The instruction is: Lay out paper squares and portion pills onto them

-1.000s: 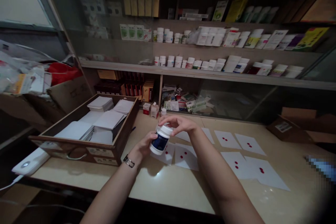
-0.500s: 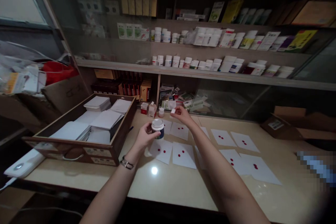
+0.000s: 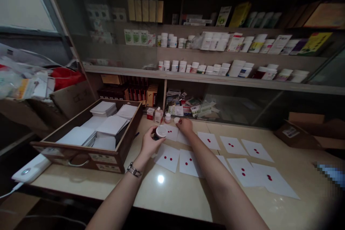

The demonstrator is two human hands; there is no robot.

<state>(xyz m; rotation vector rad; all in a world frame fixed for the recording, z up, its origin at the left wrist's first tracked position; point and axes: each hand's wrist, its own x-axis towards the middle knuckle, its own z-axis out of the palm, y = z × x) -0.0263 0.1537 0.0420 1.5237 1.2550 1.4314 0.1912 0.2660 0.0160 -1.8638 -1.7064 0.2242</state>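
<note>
Holding a pill bottle (image 3: 161,132) — left hand (image 3: 149,143) near wooden drawer edge (image 3: 129,133).

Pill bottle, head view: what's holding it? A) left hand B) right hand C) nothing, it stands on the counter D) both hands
A. The left hand wraps around the pill bottle, while the right hand is apart from it.

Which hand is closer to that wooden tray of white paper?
The left hand, holding a bottle, sits just right of the wooden tray; the right hand is farther away.
</note>
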